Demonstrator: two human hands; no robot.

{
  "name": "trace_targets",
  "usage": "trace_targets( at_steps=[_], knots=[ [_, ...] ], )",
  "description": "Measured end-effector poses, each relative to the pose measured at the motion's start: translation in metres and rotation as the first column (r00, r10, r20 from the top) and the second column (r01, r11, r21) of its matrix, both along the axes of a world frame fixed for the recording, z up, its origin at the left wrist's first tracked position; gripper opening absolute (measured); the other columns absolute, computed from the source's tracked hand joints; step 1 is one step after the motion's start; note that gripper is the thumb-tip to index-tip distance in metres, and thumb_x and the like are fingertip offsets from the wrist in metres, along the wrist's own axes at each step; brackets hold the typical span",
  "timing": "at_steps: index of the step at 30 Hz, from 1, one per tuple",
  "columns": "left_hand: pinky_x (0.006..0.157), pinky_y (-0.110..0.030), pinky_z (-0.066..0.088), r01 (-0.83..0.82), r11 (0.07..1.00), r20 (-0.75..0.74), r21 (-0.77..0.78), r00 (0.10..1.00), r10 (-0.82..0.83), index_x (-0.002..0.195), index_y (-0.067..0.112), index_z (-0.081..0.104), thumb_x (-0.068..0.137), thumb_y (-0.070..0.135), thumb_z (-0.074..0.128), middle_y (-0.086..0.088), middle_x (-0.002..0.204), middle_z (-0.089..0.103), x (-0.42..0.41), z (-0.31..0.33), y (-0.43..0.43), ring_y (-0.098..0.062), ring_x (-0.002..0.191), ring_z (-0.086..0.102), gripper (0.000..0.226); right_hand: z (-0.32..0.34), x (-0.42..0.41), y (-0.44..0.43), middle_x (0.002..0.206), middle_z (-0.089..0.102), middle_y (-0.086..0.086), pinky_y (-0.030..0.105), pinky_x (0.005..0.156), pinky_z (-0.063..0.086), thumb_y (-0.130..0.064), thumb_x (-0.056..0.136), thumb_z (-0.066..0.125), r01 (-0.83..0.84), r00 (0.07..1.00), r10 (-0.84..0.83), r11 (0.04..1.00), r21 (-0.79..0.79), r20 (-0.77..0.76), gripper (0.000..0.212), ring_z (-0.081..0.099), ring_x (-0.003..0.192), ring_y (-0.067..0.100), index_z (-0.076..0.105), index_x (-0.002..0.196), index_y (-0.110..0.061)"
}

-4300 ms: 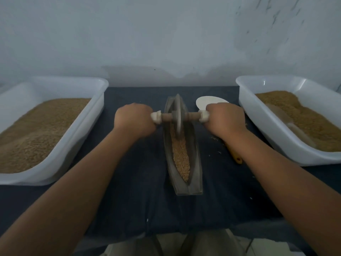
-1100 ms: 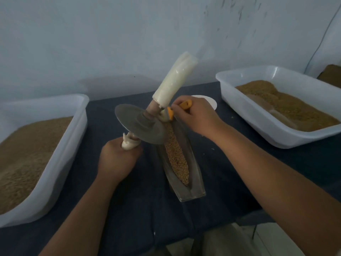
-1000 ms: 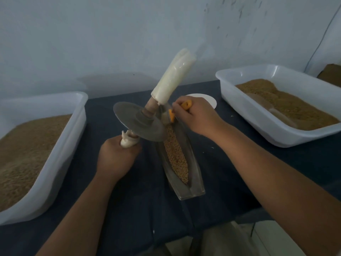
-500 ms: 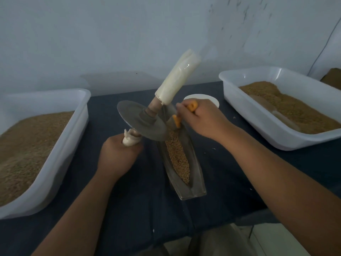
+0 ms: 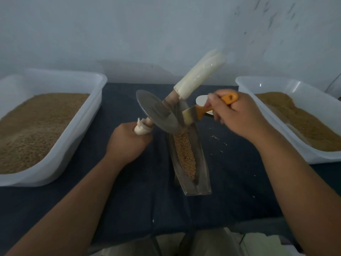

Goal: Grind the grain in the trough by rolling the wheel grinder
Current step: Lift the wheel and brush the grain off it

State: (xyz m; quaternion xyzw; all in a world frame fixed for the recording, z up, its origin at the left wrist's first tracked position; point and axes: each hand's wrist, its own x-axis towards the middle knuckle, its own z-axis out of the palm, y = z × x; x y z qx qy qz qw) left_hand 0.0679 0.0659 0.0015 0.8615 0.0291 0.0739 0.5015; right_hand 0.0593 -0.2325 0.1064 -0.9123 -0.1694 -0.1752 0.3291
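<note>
- Two hands at work. Your left hand (image 5: 127,143) is clenched round the lower wrapped handle of the wheel grinder (image 5: 158,112), just left of the trough (image 5: 203,163).
- The grinder is held clear of the trough with its axle tilted. Its metal disc hangs over the trough's far end. The upper white-wrapped handle points up and to the right, with no fingers on it.
- Your right hand (image 5: 238,117), just right of the trough's far end, grips the orange handle of a brush (image 5: 201,109) with the fingers curled round it.
- The bristles sit at the disc's lower edge, above the trough; contact looks likely but is blurred.
- Grain (image 5: 185,154) lies along the trough's channel, from under the disc to its near end.
- Stray grains (image 5: 215,137) lie on the dark cloth (image 5: 129,200), just right of the trough.
- A white tub (image 5: 60,163) of grain stands well left of the trough, and a second tub (image 5: 267,84) well right.
- A white round piece (image 5: 202,99) lies beyond the trough's far end, partly hidden by your right hand.
</note>
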Motion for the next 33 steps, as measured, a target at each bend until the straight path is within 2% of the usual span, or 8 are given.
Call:
trace_targets(
  at_steps=[6,11,15,18,21,26,29,33],
  knots=[
    [0.058,-0.038,0.047,0.001,1.000,-0.009,0.024,1.000,-0.001,0.072,0.024,0.064,0.065,0.044,0.068,0.004,0.060,0.064,-0.002,0.001,-0.001,-0.005,0.051,0.055,0.021,0.023,-0.018,-0.008,0.058,0.064,0.012,0.023,0.041,0.042,-0.050,0.107,0.052,0.034,0.991,0.016,0.932,0.360,-0.135,0.047,0.052,0.045,0.020,0.074,0.080,-0.019],
    [0.059,-0.039,0.046,0.021,0.999,0.003,0.026,1.000,-0.021,0.071,0.020,0.060,0.064,0.044,0.064,0.001,0.059,0.061,-0.003,0.002,-0.003,-0.013,0.056,0.056,0.025,0.002,-0.023,0.001,0.054,0.063,0.009,0.024,0.038,0.040,-0.063,0.103,0.050,-0.075,0.905,0.160,0.972,0.222,-0.394,0.054,0.052,0.040,0.017,0.073,0.077,-0.021],
    [0.059,-0.039,0.046,0.026,1.000,-0.004,0.017,1.000,-0.026,0.071,0.020,0.061,0.065,0.041,0.066,0.002,0.059,0.062,-0.002,0.001,-0.003,-0.011,0.055,0.055,0.022,-0.012,-0.011,0.014,0.057,0.067,0.008,0.021,0.043,0.045,-0.056,0.107,0.050,-0.035,0.953,0.068,0.993,0.115,-0.296,0.049,0.059,0.044,0.018,0.073,0.075,-0.026],
    [0.058,-0.037,0.045,0.028,0.999,0.007,0.023,1.000,-0.029,0.071,0.021,0.061,0.066,0.040,0.067,0.004,0.056,0.060,-0.001,0.000,-0.002,-0.006,0.050,0.052,0.020,-0.004,-0.006,0.015,0.053,0.063,0.008,0.022,0.041,0.043,-0.060,0.105,0.050,-0.023,0.968,0.081,0.971,0.239,-0.236,0.053,0.054,0.041,0.019,0.071,0.072,-0.023],
    [0.058,-0.037,0.044,0.035,0.999,0.015,0.019,0.999,-0.035,0.068,0.021,0.059,0.069,0.038,0.067,0.005,0.055,0.058,-0.001,-0.002,-0.001,-0.006,0.050,0.051,0.019,0.004,-0.009,0.011,0.048,0.057,0.007,0.024,0.040,0.040,-0.066,0.101,0.050,-0.082,0.929,0.192,0.940,0.332,-0.315,0.057,0.047,0.037,0.017,0.069,0.069,-0.023],
    [0.057,-0.036,0.043,0.047,0.999,0.014,0.024,0.999,-0.048,0.068,0.019,0.059,0.070,0.036,0.068,0.005,0.056,0.059,0.000,-0.003,-0.002,-0.003,0.048,0.051,0.019,-0.020,-0.008,0.023,0.053,0.064,0.004,0.014,0.050,0.046,-0.057,0.107,0.048,-0.102,0.947,0.119,0.992,0.072,-0.299,0.053,0.056,0.041,0.014,0.070,0.071,-0.025],
    [0.056,-0.035,0.043,0.034,0.999,0.012,0.040,0.999,-0.034,0.070,0.019,0.059,0.067,0.038,0.067,0.004,0.055,0.059,-0.001,-0.003,-0.002,-0.004,0.047,0.051,0.021,-0.012,-0.004,0.019,0.051,0.062,0.005,0.018,0.046,0.046,-0.061,0.105,0.048,-0.027,0.972,0.070,0.982,0.188,-0.226,0.056,0.054,0.040,0.016,0.069,0.070,-0.023],
    [0.055,-0.036,0.042,0.047,0.997,0.030,0.056,0.998,-0.049,0.071,0.018,0.059,0.067,0.038,0.066,-0.003,0.061,0.062,0.000,-0.002,-0.003,-0.004,0.049,0.052,0.022,-0.003,-0.010,0.012,0.047,0.056,0.005,0.020,0.041,0.041,-0.071,0.100,0.048,-0.071,0.937,0.165,0.954,0.293,-0.309,0.060,0.047,0.037,0.015,0.069,0.070,-0.024]
  ],
)
